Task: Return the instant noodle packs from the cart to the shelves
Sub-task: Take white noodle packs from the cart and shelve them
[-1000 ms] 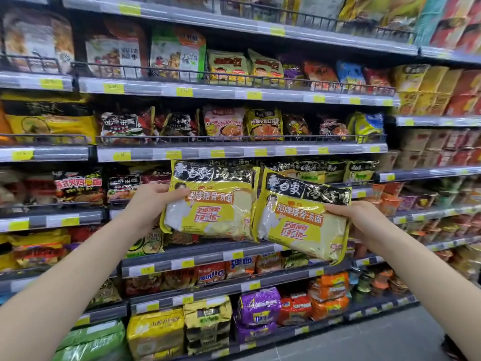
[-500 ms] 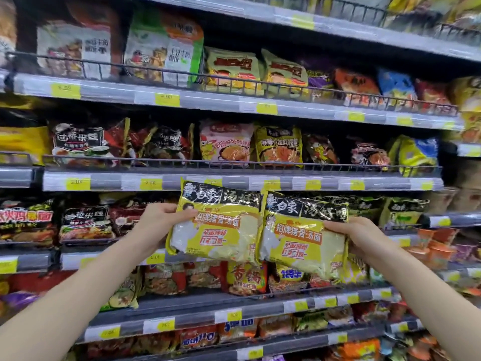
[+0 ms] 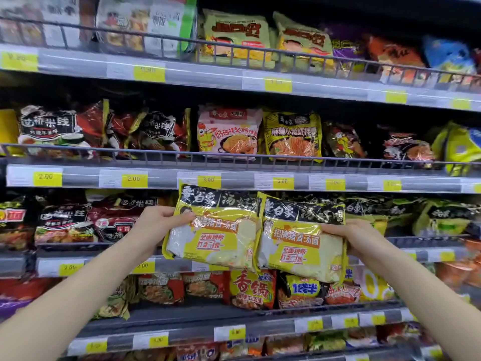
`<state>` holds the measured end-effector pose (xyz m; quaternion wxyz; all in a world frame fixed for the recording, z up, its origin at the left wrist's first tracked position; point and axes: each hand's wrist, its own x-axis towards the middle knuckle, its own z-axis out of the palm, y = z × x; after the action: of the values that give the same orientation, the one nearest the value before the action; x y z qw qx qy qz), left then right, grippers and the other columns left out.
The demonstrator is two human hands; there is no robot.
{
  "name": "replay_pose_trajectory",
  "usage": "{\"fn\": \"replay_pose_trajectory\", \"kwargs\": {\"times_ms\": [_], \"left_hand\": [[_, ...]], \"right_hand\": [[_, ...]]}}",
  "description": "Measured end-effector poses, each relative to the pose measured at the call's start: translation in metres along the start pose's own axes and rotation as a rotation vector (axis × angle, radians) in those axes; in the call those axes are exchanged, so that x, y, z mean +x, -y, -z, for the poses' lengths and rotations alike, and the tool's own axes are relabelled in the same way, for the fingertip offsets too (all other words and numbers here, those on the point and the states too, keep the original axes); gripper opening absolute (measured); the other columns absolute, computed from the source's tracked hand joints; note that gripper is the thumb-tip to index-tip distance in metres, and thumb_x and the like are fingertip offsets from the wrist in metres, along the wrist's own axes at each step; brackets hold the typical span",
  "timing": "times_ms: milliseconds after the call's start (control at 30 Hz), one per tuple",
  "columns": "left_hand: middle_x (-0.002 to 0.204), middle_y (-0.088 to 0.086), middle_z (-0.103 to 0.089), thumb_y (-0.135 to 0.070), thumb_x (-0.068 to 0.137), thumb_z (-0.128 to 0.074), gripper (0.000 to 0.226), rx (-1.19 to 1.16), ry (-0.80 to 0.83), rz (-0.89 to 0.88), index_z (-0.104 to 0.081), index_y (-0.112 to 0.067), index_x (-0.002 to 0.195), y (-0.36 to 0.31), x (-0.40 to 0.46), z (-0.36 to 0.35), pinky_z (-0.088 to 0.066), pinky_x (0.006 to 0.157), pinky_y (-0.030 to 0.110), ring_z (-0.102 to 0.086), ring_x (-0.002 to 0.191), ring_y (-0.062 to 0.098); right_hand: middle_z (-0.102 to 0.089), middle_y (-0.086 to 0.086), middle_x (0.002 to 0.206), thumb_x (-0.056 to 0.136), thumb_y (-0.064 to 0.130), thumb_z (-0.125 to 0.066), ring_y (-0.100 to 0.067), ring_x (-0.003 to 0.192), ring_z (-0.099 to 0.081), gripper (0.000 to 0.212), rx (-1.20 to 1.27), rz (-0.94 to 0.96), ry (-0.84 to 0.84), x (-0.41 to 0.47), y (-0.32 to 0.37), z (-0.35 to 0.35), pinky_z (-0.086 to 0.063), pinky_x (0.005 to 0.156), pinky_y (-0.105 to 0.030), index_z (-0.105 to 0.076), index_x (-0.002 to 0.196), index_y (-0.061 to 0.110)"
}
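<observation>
Two yellow-and-black instant noodle packs are held up side by side in front of the shelves. My left hand (image 3: 158,224) grips the left pack (image 3: 216,230) by its left edge. My right hand (image 3: 356,239) grips the right pack (image 3: 302,246) by its right edge. The packs touch in the middle, the right one slightly overlapping. Both hang just below the price rail (image 3: 260,181) of the middle shelf, level with a row of matching yellow-and-black packs (image 3: 369,209) to the right. The cart is out of view.
Grey metal shelves with wire front rails (image 3: 234,158) carry many noodle packs in red, black, pink, yellow and green. Yellow price tags line each rail. A lower shelf (image 3: 234,312) below my hands has some bare room at its front.
The view has moved closer to the shelves and tilted up. Both hands with their packs have drawn nearer to the shelf row holding the matching packs.
</observation>
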<state>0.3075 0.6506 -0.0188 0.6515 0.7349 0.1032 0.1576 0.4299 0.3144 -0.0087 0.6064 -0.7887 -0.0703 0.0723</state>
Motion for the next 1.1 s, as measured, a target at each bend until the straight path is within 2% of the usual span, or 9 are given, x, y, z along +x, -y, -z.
{"fn": "replay_pose_trajectory", "kwargs": {"times_ms": [133, 267, 367, 500, 633, 733, 833, 900, 1100], "left_hand": [[0.097, 0.033, -0.064, -0.053, 0.043, -0.084, 0.084, 0.007, -0.025, -0.052, -0.061, 0.015, 0.086, 0.024, 0.016, 0.003, -0.046, 0.089, 0.063, -0.063, 0.093, 0.044], [0.092, 0.02, -0.072, -0.033, 0.055, -0.077, 0.043, -0.03, -0.072, -0.111, -0.073, 0.001, 0.08, 0.05, 0.025, -0.001, -0.048, 0.088, 0.06, -0.066, 0.092, 0.038], [0.091, 0.013, -0.074, -0.031, 0.057, -0.075, 0.038, -0.025, -0.105, -0.149, -0.074, -0.002, 0.082, 0.071, 0.036, -0.002, -0.05, 0.088, 0.054, -0.067, 0.093, 0.033], [0.087, 0.011, -0.075, -0.026, 0.062, -0.073, 0.029, -0.048, -0.137, -0.177, -0.073, -0.002, 0.078, 0.093, 0.048, -0.002, -0.052, 0.087, 0.047, -0.069, 0.089, 0.029], [0.085, 0.01, -0.075, -0.024, 0.068, -0.073, 0.02, -0.05, -0.155, -0.196, -0.074, -0.005, 0.074, 0.099, 0.057, -0.002, -0.053, 0.084, 0.045, -0.071, 0.084, 0.027], [0.077, 0.008, -0.075, -0.019, 0.075, -0.07, 0.017, -0.061, -0.137, -0.224, -0.074, -0.011, 0.06, 0.098, 0.062, -0.002, -0.057, 0.065, 0.035, -0.072, 0.073, 0.024], [0.077, 0.01, -0.075, -0.017, 0.077, -0.07, 0.015, -0.08, -0.159, -0.219, -0.072, -0.008, 0.065, 0.097, 0.066, -0.002, -0.057, 0.057, 0.033, -0.072, 0.069, 0.025], [0.077, 0.01, -0.075, -0.017, 0.078, -0.07, 0.014, -0.085, -0.183, -0.215, -0.071, -0.003, 0.075, 0.096, 0.069, -0.001, -0.058, 0.056, 0.034, -0.072, 0.068, 0.024], [0.082, 0.009, -0.075, -0.018, 0.077, -0.071, 0.014, -0.077, -0.219, -0.204, -0.072, -0.005, 0.082, 0.095, 0.072, 0.006, -0.056, 0.072, 0.04, -0.072, 0.074, 0.024]], "right_hand": [[-0.073, -0.006, 0.065, 0.083, 0.013, -0.069, -0.024, 0.068, -0.068, 0.012, 0.002, 0.016, 0.036, 0.027, -0.015, -0.015, -0.055, 0.07, -0.037, -0.063, 0.082, 0.002], [-0.071, -0.012, 0.074, 0.083, 0.012, -0.068, -0.024, 0.067, -0.067, 0.023, 0.047, 0.031, 0.024, 0.051, -0.041, -0.033, -0.054, 0.064, -0.034, -0.063, 0.098, -0.005], [-0.072, -0.006, 0.066, 0.083, 0.012, -0.068, -0.021, 0.064, -0.068, 0.019, 0.089, 0.057, -0.011, 0.067, -0.061, -0.041, -0.055, 0.062, -0.034, -0.064, 0.095, -0.001], [-0.072, -0.015, 0.084, 0.079, 0.017, -0.072, -0.026, 0.068, -0.068, 0.04, 0.105, 0.101, -0.098, 0.088, -0.073, -0.046, -0.055, 0.062, -0.035, -0.06, 0.11, -0.005], [-0.066, -0.004, 0.055, 0.081, 0.013, -0.07, -0.014, 0.04, -0.062, 0.012, 0.09, 0.156, -0.163, 0.105, -0.055, -0.05, -0.048, 0.038, -0.021, -0.064, 0.08, 0.004], [-0.061, 0.002, 0.041, 0.081, 0.011, -0.07, -0.01, 0.034, -0.058, 0.016, 0.054, 0.194, -0.183, 0.117, -0.03, -0.055, -0.049, 0.039, -0.021, -0.061, 0.068, 0.007], [-0.064, -0.009, 0.059, 0.078, 0.012, -0.073, -0.022, 0.051, -0.059, 0.019, -0.009, 0.227, -0.24, 0.136, -0.01, -0.066, -0.047, 0.049, -0.027, -0.056, 0.071, 0.007], [-0.057, -0.012, 0.075, 0.081, 0.015, -0.068, -0.023, 0.059, -0.049, 0.017, -0.108, 0.262, -0.31, 0.15, -0.001, -0.077, -0.038, 0.053, -0.028, -0.054, 0.08, 0.006], [-0.063, -0.012, 0.107, 0.085, 0.023, -0.059, -0.023, 0.089, -0.059, 0.02, -0.426, 0.201, -0.383, 0.178, 0.007, -0.115, -0.042, 0.07, -0.028, -0.057, 0.101, 0.011]]}}
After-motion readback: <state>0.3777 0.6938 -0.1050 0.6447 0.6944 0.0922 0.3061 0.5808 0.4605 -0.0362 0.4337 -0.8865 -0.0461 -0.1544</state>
